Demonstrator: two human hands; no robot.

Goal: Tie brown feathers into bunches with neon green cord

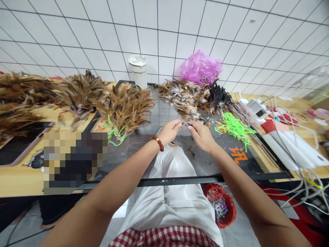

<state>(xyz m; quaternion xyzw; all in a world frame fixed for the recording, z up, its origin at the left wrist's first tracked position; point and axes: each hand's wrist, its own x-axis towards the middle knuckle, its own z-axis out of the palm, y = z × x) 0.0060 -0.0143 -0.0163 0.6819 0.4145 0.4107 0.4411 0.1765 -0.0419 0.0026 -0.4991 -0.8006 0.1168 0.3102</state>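
Over the dark glass panel (pixel 144 151), my left hand (pixel 169 132) is closed in a pinch, with a beaded bracelet on its wrist. What it pinches is too small to make out, perhaps part of a feather. Close beside it, my right hand (pixel 202 135) is closed around a small metal tool (pixel 185 122), whose tip points towards my left fingertips; its exact kind is unclear. Loose mottled feathers (pixel 187 96) lie heaped just beyond my hands. To the left is a pile of brown feather bunches (pixel 125 106), and to the right a tangle of bright green cords (pixel 232 127).
A white lidded cup (pixel 138 72) and pink plastic bag (pixel 200 67) stand by the tiled wall. Black feathers (pixel 218 96) lie near the bag. Cables and a white charger (pixel 255 109) crowd the right. A phone (pixel 23 144) lies left; a red bin (pixel 222 206) is below the edge.
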